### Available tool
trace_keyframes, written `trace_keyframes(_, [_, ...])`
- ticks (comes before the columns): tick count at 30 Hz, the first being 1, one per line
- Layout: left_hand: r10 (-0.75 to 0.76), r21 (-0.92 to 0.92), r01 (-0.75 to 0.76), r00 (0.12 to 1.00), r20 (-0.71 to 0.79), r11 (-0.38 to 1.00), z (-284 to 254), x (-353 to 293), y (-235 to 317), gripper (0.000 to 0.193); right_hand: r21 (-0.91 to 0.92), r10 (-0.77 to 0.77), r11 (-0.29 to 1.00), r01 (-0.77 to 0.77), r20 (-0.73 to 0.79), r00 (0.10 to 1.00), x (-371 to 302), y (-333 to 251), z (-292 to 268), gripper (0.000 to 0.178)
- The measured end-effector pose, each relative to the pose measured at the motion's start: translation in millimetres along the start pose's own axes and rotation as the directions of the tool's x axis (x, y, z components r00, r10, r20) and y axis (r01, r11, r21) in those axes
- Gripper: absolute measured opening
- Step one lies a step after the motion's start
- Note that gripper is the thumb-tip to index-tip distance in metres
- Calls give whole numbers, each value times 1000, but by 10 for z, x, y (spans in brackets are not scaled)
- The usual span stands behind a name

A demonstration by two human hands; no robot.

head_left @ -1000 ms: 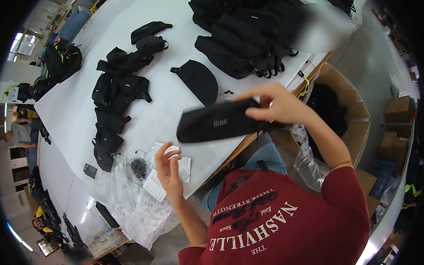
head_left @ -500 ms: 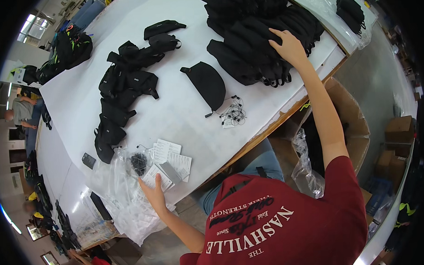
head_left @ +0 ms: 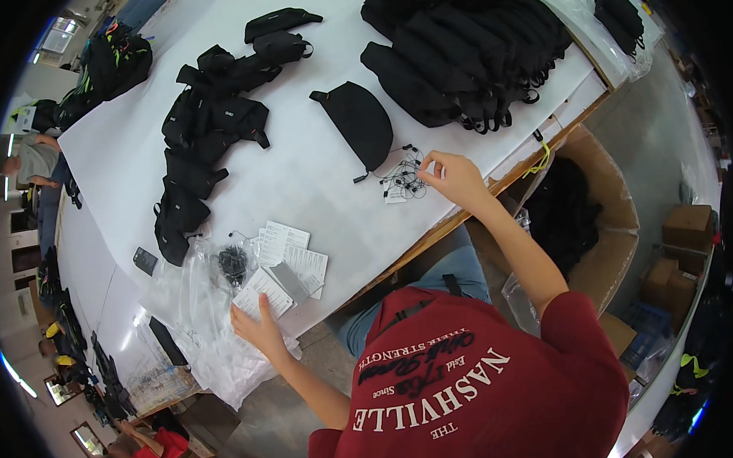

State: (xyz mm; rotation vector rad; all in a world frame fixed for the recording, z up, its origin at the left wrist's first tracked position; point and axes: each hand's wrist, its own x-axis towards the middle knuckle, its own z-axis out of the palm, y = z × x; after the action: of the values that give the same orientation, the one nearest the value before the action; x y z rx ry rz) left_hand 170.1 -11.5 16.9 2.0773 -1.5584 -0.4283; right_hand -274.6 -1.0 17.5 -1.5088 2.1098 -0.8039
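Left hand (head_left: 259, 328) resting wide at white rectangular paper cards (head_left: 267, 291), lower left, seemingly steadying them | right hand (head_left: 454, 180) bunching fingertips narrowly over thin black looped cords (head_left: 404, 180), centre; grip I'm not managing to tell

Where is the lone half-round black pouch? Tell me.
In the head view, the pouch lies on the white table, upper middle, left of the large bag pile and up-left of the right hand.

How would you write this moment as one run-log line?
Left hand: spread at white printed cards | Right hand: at tangled black strings | Nearby: black half-moon bag, black bag pile
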Motion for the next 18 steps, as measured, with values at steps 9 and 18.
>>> trace_keyframes(9, [27,252,16,986,-167,968,-95,18,62,59,70,185,982,-177,-133,974,-1,343,-48,22])
trace_keyframes(18, [-138,-504,109,990,-19,857,-463,48,442,42,116,303,953,-281,-287,909,-70,670,-414,19])
